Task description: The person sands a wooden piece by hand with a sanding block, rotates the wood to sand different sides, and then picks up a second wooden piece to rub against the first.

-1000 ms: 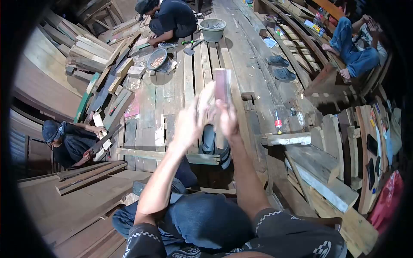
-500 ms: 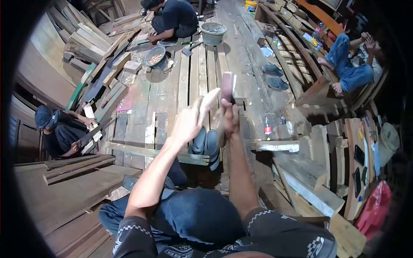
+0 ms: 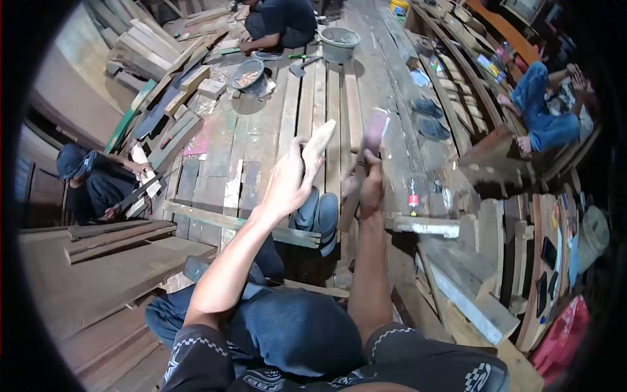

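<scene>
My left hand is wrapped round a short, pale piece of wood with a pointed upper end. To its right, my right hand grips a flat tool with a reddish-purple face, held upright and slightly blurred. A gap separates the tool from the wood. Below and between my hands, a pair of grey sandals lies beside a crosswise board.
Co-workers sit at the top and left; another person sits at right. A bucket, a basin of chips, a hammer and a bottle stand or lie on the planks.
My hands are farther apart. The tool in my right hand has moved right, away from the wood, and more of the wood in my left hand shows. The view has shifted slightly.
</scene>
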Motion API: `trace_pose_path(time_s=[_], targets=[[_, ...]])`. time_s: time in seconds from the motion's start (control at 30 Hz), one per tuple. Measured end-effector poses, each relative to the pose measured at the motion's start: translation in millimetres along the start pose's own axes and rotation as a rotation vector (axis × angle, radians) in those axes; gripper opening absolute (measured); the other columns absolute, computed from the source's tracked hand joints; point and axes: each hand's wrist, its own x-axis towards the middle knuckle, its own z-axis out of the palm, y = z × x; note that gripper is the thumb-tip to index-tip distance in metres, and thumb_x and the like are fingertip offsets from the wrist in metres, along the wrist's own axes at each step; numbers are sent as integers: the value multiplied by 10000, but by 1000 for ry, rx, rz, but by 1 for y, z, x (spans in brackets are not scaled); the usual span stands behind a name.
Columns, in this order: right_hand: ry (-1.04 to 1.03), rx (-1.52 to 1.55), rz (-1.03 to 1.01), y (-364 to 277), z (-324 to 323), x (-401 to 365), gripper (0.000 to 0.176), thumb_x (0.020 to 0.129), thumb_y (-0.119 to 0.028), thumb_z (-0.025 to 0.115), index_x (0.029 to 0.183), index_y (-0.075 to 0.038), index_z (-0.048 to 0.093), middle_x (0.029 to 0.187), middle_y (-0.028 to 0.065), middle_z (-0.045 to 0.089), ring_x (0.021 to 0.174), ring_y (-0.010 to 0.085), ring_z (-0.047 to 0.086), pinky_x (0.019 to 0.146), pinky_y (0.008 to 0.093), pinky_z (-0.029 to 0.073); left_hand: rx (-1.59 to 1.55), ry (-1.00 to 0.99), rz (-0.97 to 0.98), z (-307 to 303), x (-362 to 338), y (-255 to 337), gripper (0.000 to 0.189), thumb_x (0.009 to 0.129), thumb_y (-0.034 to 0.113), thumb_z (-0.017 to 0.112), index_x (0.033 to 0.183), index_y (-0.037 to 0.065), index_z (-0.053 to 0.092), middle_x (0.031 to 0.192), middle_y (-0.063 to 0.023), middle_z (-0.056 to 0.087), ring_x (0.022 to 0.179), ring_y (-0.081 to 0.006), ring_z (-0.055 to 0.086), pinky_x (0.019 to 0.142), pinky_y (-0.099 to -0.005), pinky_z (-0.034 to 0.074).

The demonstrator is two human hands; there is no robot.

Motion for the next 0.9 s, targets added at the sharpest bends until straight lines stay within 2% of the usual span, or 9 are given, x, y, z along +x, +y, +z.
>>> trace_pose_path(time_s=[0.2,0.23,0.33,0.37,0.47,0.57,0.77,0.87,0.9], targets=[[-23,123,121,-1,11,-5,451,979,-434,404,907,-35,601,550,73,585,389,159,519,376,266,418,-182,-14,-46,10,-6,2,398,959,206,593,1236,-13,410,976,-284,622,914,-422,646,783,-444,488],[-63,62,69,-4,12,-8,445,977,-448,410,1068,-42,568,570,66,592,388,155,515,378,262,412,-130,31,52,16,-6,-7,397,960,209,592,1239,-4,407,949,-278,629,884,-420,652,765,-445,492],[-65,22,88,-2,11,-6,460,971,-466,418,1026,-43,591,562,65,587,389,150,515,383,258,410,-152,35,64,20,-8,-9,398,963,216,588,1241,-1,404,933,-273,632,871,-416,655,755,-440,495],[-58,84,110,-1,12,-8,507,964,-479,425,817,-37,626,533,63,569,387,154,514,391,255,410,-147,21,36,20,-9,-7,395,965,220,584,1239,-1,402,933,-271,632,864,-412,657,744,-435,497],[-133,-84,115,14,-2,0,561,955,-482,436,660,-38,610,516,69,562,383,160,514,389,267,415,-142,-6,40,24,-10,-9,403,973,229,572,1249,-8,400,946,-276,629,879,-402,656,764,-439,494],[-138,-184,101,6,3,0,567,937,-493,456,661,-24,616,524,82,567,382,169,516,384,285,417,-153,54,6,26,-10,-6,421,990,247,545,1262,-39,399,1033,-289,610,969,-384,629,837,-440,474],[-179,-222,129,-1,-1,-7,546,922,-492,460,724,-10,620,567,98,594,397,171,512,413,288,423,-96,87,-11,30,-9,-20,397,1000,246,538,1246,-37,411,975,-258,613,839,-327,632,755,-420,488],[-163,-195,188,8,-7,-2,533,919,-488,466,835,5,648,578,96,600,404,172,516,413,290,420,-128,26,-79,29,-8,-16,414,994,234,529,1236,-77,406,1088,-313,582,1027,-448,590,889,-459,452],[-187,-150,111,14,-8,2,533,921,-483,473,1015,16,637,586,94,599,398,170,515,394,287,418,-178,-4,-106,29,-9,-16,406,993,229,526,1237,-75,409,1079,-308,583,1026,-438,590,886,-457,453]])
